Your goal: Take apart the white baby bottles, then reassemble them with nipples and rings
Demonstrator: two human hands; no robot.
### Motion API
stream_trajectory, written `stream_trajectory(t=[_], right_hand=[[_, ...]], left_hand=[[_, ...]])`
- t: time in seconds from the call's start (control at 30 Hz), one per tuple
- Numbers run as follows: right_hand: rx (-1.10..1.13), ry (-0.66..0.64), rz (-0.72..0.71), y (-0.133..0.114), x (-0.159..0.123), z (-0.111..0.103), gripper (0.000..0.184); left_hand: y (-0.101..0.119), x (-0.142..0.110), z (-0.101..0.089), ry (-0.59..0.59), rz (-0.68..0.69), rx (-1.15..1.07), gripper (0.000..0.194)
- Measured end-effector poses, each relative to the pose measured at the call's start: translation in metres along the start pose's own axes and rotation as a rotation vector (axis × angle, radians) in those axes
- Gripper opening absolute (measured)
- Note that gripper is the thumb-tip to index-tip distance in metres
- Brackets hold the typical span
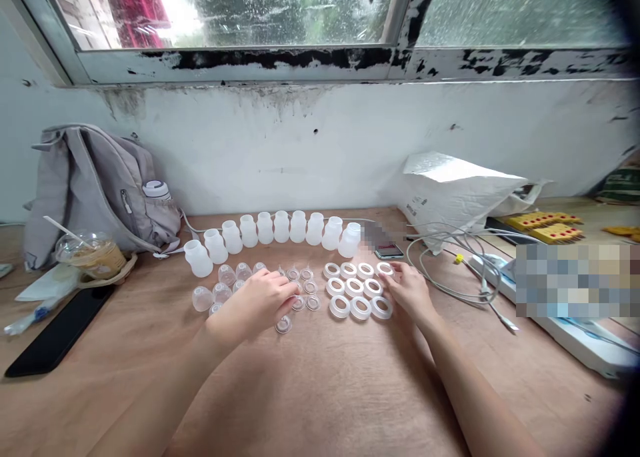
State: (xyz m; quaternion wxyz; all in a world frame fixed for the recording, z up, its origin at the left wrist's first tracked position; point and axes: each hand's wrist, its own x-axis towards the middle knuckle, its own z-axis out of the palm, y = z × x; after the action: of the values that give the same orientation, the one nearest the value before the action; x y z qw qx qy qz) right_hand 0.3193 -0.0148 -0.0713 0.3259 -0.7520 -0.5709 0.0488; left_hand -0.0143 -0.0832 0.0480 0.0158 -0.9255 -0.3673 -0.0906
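Ten frosted bottles (281,227) stand upright in a curved row across the wooden table (280,390), near the wall. Nearer the person, from left to right, lie clear domed caps (203,299), small clear pieces (313,302) with round rims, and ten pale rings (360,308), the rings set out as a row of four and two rows of three.

The left hand (263,298) reaches in between the caps and the small clear pieces, its fingers bent and drawn together; I cannot tell whether anything is pinched under them. It hides some of the caps and pieces, and one small piece lies just below its fingertips. The right hand (411,290) has its fingers at the rightmost ring of the far row; I can't make out whether they grip it or only rest there.

Over on the left sit a grey backpack (95,184) and an iced drink (95,257). Past the rings are a phone (389,252), a white bag (440,200) and looped cables (450,296).
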Motion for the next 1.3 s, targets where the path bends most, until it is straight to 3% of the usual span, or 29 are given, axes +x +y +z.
stream_trajectory(t=[0.17,0.27,0.47,0.53,0.63,0.73,0.8,1.0,1.17,1.3], right_hand=[[0.005,0.046,0.004,0.003,0.001,0.005,0.028],[0.036,0.113,-0.032,-0.002,-0.001,0.000,0.031],[0.182,0.179,-0.252,-0.044,-0.023,-0.011,0.023],[0.234,0.141,-0.357,-0.062,-0.040,-0.009,0.018],[0.324,-0.009,-0.677,-0.081,-0.073,-0.003,0.014],[0.286,-0.230,-0.934,-0.087,-0.103,0.003,0.018],[0.252,-0.291,-1.019,-0.087,-0.115,0.006,0.019],[0.285,-0.254,-0.958,-0.085,-0.116,0.007,0.020],[0.213,-0.116,-0.750,-0.076,-0.096,-0.002,0.014],[0.018,-0.059,-0.586,-0.067,-0.083,-0.013,0.014]], left_hand=[[-0.005,-0.007,-0.001,0.086,-0.007,-0.015,0.020],[-0.014,-0.021,0.009,0.216,-0.012,-0.033,0.018],[-0.019,-0.060,0.039,0.459,0.085,-0.059,0.013],[-0.014,-0.068,0.047,0.476,0.100,-0.090,0.015],[-0.003,-0.071,0.060,0.445,0.060,-0.122,0.016],[0.008,-0.068,0.075,0.398,0.029,-0.080,0.015],[0.013,-0.065,0.083,0.374,0.030,-0.036,0.014],[0.021,-0.060,0.093,0.355,-0.049,-0.028,0.015],[0.023,-0.062,0.095,0.344,-0.159,-0.139,0.016],[0.024,-0.066,0.096,0.332,-0.192,-0.167,0.023]])
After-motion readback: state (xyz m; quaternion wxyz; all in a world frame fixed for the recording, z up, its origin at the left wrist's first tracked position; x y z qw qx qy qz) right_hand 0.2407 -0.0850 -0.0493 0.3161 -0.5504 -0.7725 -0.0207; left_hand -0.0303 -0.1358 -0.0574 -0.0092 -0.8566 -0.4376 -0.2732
